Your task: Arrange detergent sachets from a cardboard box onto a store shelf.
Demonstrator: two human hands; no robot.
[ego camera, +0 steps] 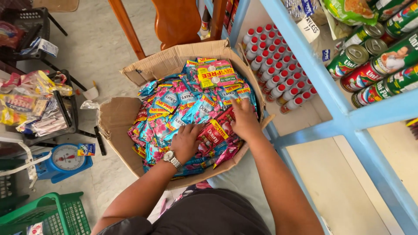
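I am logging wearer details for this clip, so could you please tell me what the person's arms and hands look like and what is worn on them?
Both forearms are bare, no sleeves or gloves. The left hand has a silver metal-band wristwatch at its wrist; the right hand wears nothing visible.

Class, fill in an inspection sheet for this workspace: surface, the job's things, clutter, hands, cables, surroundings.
Surface: pale floor.
Job's things: open cardboard box heaped with blue and pink sachets.
Clutter: blue weighing scale, green basket, black rack of packets.
Hands: left hand, wristwatch on it, and right hand both press into the sachets.
Cables: nothing seen.
Surroundings: blue shelving with cans and red-capped bottles.
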